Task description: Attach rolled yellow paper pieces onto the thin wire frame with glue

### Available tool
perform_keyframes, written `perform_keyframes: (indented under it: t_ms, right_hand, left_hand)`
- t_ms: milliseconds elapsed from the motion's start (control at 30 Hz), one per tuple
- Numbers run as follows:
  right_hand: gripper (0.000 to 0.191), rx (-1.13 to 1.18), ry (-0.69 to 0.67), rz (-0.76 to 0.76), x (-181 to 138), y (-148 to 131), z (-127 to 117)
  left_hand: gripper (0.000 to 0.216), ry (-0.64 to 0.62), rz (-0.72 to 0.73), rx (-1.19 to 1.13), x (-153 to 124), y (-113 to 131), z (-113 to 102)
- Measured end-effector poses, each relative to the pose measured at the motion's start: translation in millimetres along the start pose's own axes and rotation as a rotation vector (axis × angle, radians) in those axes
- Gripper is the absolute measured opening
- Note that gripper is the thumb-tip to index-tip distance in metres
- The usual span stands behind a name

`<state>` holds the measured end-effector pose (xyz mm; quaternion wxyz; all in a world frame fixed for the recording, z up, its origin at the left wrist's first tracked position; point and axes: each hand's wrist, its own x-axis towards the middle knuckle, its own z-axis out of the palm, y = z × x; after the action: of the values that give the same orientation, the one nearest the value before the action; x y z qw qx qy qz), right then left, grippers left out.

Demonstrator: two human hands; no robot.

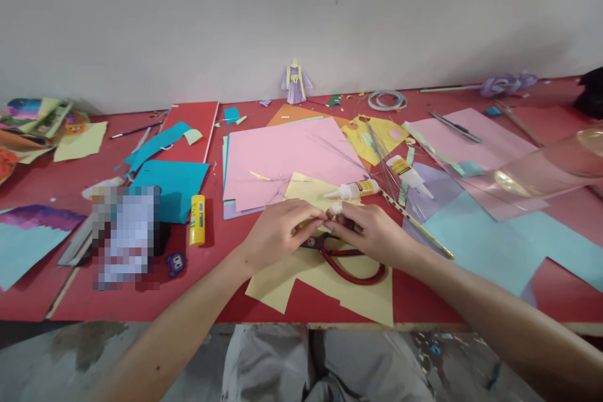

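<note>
My left hand (288,226) and my right hand (370,229) meet over the middle of the table, fingertips pinched together. A small whitish bit shows by the right fingers, too small to name. Beneath them lie red-handled scissors (353,277), partly covered by the hands, on cut pale yellow paper (372,301). Just beyond the fingers a white glue bottle (355,190) lies on its side. A stack of pink paper (287,157) is behind the left hand, with a thin wire (277,178) on top. The yellow glue stick (198,220) stands to the left.
A small purple paper doll (296,83) leans by the wall. To the right lie another glue bottle (409,174), a patterned pencil (424,233), a cutter knife (455,126) and a clear bottle (556,163). Blue paper (169,188) and a purple trinket (176,264) are at left.
</note>
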<state>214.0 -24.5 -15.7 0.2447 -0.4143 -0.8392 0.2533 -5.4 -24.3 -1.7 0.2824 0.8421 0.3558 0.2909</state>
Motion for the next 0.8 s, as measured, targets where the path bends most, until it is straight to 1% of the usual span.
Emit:
perform_keyframes:
  t_ms: [800]
  right_hand:
    - [0.021, 0.005, -0.027, 0.035, -1.9, -0.1, -0.8]
  left_hand:
    - [0.011, 0.027, 0.050, 0.004, 0.1, -1.6, 0.4]
